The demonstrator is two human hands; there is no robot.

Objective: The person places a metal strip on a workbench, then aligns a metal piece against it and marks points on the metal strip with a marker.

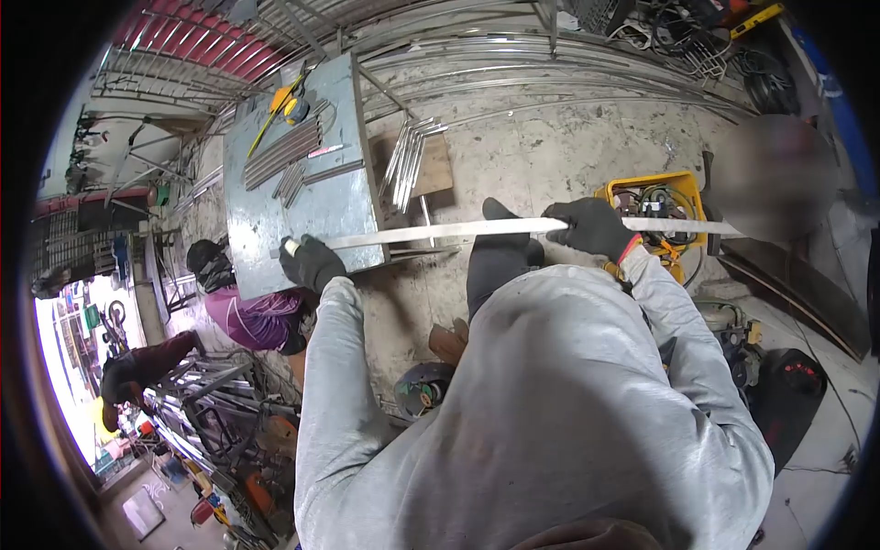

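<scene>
A long, pale metal bar (440, 233) stretches level across the front of my body. Near its left end, my left hand (313, 264) in a dark glove is closed around it, over the corner of the blue-grey worktable (302, 215). My right hand (594, 229), also gloved, grips the bar further right, in front of the yellow crate (701, 188). Past that hand the bar runs on to the right. On the worktable lie several cut metal tubes (284, 154) and a tape measure (295, 111).
Bent metal pieces (412, 156) rest on a wooden block (438, 170) beside the worktable. Long metal tubes (513, 69) line the back. A person in a purple shirt (246, 316) is at the left, another person (142, 371) beyond. A disc-shaped tool (423, 390) sits below.
</scene>
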